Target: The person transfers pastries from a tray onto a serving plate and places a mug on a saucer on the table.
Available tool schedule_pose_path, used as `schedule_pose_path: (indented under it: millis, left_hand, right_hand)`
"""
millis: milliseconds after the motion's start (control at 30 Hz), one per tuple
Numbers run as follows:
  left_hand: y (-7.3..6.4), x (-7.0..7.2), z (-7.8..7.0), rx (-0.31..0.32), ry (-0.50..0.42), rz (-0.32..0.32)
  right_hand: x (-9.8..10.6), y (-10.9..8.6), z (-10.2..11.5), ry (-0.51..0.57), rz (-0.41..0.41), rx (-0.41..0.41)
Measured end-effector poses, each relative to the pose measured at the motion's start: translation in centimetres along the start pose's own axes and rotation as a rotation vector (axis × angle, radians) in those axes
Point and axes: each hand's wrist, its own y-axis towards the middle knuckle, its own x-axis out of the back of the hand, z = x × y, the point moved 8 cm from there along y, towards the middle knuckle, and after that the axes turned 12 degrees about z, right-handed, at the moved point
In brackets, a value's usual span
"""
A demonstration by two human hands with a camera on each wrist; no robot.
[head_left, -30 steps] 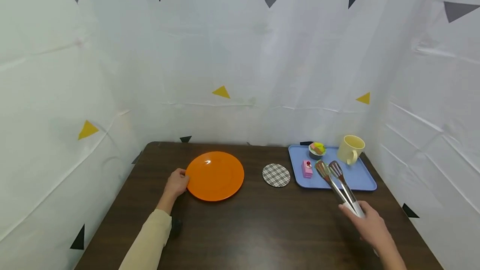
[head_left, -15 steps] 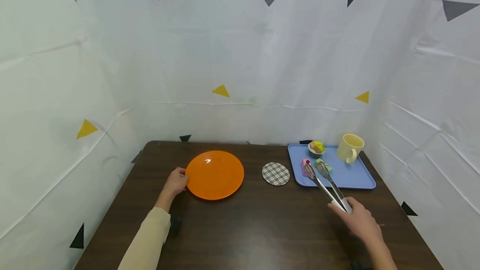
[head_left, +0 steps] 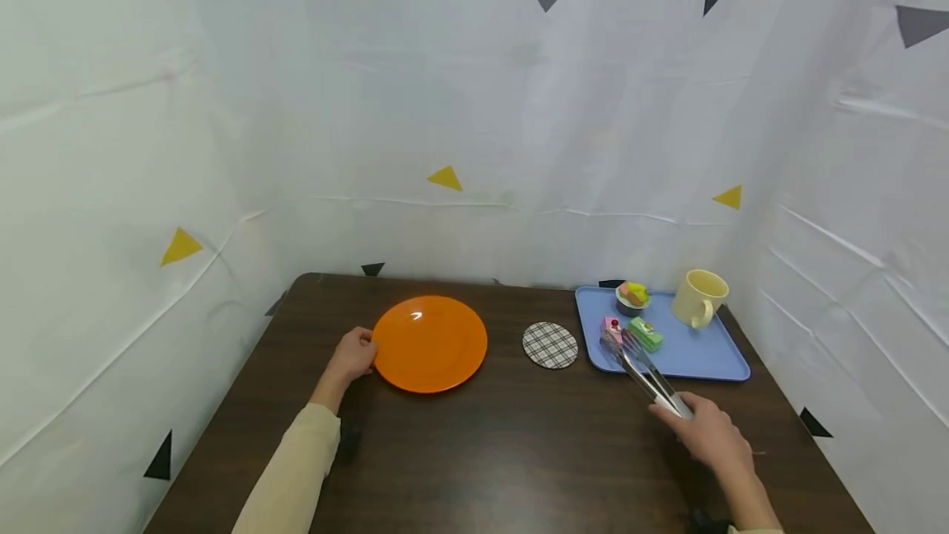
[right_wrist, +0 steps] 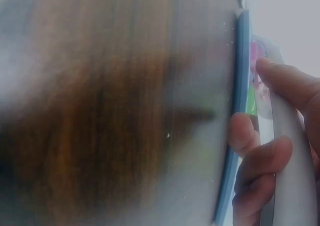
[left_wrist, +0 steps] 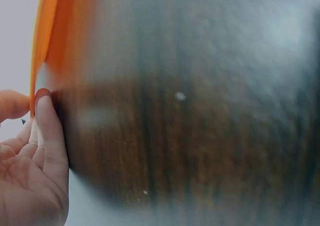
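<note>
My left hand pinches the left rim of an orange plate; in the left wrist view the thumb is on one side of the rim and fingers on the other. My right hand grips metal tongs with white handles. The tongs' tips reach over the blue tray's front edge, at a pink toy cake with a red berry. Whether the tips touch the cake is hard to tell. Beside it lies a green toy cake. Both cakes are on the blue tray.
At the tray's back stand a small dark cup with colourful toy food and a yellow mug. A round checked coaster lies between plate and tray. White curtains surround the dark wooden table.
The tongs have swung left from over the green cake to the pink cake and lowered, so the green cake now shows. The left hand stays on the plate's rim.
</note>
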Motion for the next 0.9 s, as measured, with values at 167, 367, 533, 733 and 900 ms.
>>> schedule_pose_path:
  millis: [167,367,533,733,900]
  left_hand:
    - [-0.31,-0.35,-0.2,0.001,0.048,-0.015]
    - [0.27,-0.29,0.36,0.019,0.06,-0.027]
    - [0.14,-0.23,0.28,0.018,0.059,-0.033]
    - [-0.15,-0.17,0.07,0.04,0.07,-0.062]
    - [-0.29,-0.09,0.23,0.061,0.042,-0.094]
  right_hand:
    - [0.03,0.18,-0.12,-0.015,0.001,-0.019]
    - [0.4,0.29,0.28,-0.047,-0.015,-0.027]
    - [0.52,0.4,0.32,-0.074,-0.014,-0.035]
    - [0.29,0.48,0.39,-0.055,-0.002,-0.049]
    - [0.09,0.52,0.48,-0.051,-0.002,-0.056]
